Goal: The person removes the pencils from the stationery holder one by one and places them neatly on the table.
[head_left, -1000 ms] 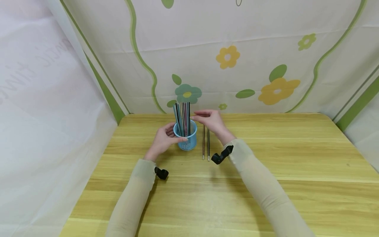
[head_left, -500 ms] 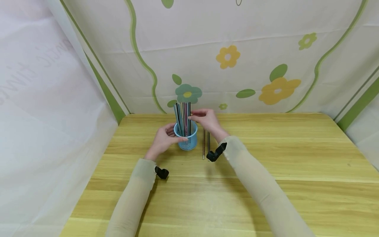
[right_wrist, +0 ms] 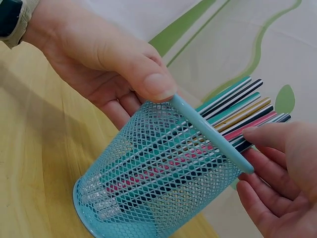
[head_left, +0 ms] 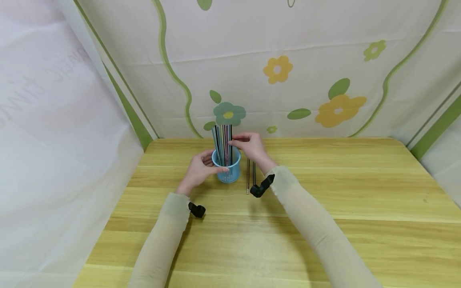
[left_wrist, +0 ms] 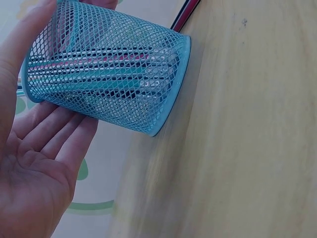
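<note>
My left hand [head_left: 197,170] is gripping the round light-blue wire-mesh cup [head_left: 234,174] | my right hand [head_left: 253,146] is pinching long striped pencils [right_wrist: 247,112] inside it | two dark pencils [head_left: 247,176] are lying alongside.

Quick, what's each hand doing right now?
Left hand: holding the blue mesh cup.
Right hand: pinching pencils in the cup; how many, can't tell.

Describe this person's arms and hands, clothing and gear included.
The left sleeve and right sleeve are long, plain and beige. A small black device with a rounded end sits at each cuff; no cables show. The left hand and right hand wear no gloves.
</note>
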Motion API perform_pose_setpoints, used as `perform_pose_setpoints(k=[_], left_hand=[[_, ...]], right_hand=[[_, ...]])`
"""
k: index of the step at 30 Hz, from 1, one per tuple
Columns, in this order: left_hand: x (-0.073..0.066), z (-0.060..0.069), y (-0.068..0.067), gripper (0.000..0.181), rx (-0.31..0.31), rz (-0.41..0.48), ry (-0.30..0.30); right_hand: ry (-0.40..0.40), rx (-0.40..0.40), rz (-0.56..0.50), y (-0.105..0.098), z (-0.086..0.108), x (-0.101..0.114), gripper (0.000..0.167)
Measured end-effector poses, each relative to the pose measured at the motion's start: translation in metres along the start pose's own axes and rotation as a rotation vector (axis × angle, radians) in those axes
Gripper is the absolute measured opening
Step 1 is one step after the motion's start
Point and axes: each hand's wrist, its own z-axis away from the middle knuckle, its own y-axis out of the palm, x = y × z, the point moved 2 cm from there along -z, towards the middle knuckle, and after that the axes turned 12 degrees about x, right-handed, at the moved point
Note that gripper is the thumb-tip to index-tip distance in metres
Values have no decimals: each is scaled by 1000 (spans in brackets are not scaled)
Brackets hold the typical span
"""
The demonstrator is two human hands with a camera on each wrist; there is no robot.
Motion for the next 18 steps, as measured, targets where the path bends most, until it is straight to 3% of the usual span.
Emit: perform_pose_setpoints(k=[18], left_hand=[[4,-1,-2,75,11,4,8]], right_hand=[[-37,-22,-16,3,-1,-5,30]])
